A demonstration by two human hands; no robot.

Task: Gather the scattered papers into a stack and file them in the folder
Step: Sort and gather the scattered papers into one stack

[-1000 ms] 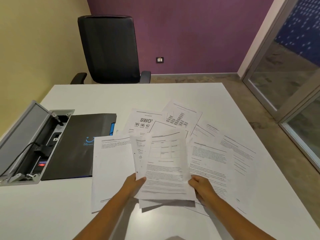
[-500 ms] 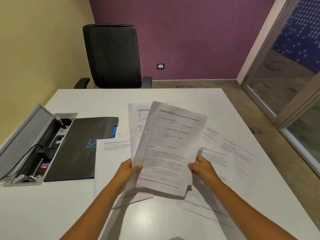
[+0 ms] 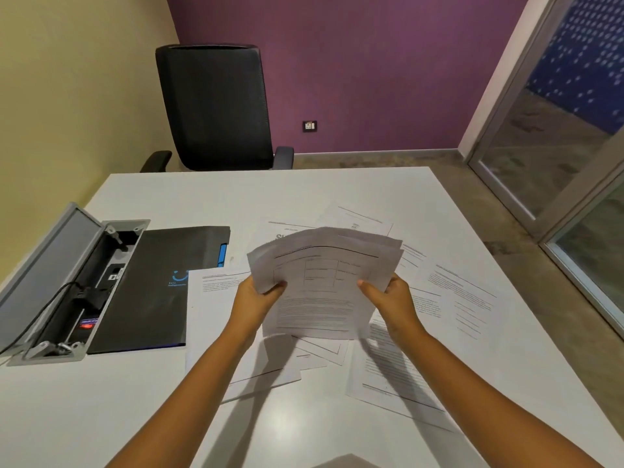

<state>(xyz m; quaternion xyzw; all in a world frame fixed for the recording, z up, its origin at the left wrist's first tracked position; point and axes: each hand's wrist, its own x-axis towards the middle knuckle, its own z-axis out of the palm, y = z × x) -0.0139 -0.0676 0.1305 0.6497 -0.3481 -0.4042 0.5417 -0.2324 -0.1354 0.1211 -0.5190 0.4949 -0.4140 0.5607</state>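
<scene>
- The black folder [image 3: 158, 292] lies closed on the white surface [image 3: 101, 410] at my nine o'clock; one sheet [image 3: 211, 319] overlaps its edge.
- My left hand [image 3: 255, 297] and right hand [image 3: 390, 297] grip a small stack of papers [image 3: 324, 282] by its sides, lifted above loose papers [image 3: 466, 298] spread from twelve to three o'clock.

Little is legible. A sheet [image 3: 287, 231] lying on the table behind the held papers [image 3: 324, 282] shows a large bold heading, mostly covered; only its first letter, "S", reads. The black folder [image 3: 152, 288] bears a blue smile-shaped logo with small blue lettering beneath, too small to read. Printed text on the other sheets is blurred.
</scene>
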